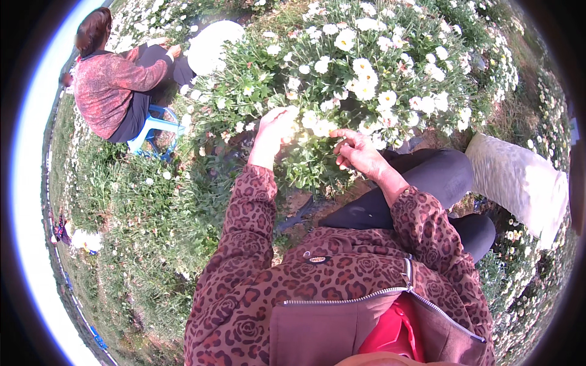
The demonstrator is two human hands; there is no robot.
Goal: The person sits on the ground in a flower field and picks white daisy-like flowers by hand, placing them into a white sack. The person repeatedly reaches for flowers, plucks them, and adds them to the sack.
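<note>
My left hand [274,130] reaches into a chrysanthemum-like plant with white blooms, its fingers curled and partly washed out by glare. Whether a flower is inside those fingers cannot be made out. Close to its right side is a cluster of white flowers [311,120] with pale yellow centres. My right hand [359,153] is on the other side of that cluster, index finger stretched toward the blooms and the other fingers loosely bent and apart. Nothing shows in its grasp. Green leaves [300,167] fill the space below and between both hands.
A white woven sack [517,178] stands at the right beside my dark-trousered legs [425,176]. Another person [114,87] sits on a blue plastic stool [155,130] at upper left, near a bright white sack or container [213,48]. Flowering rows [403,59] surround us.
</note>
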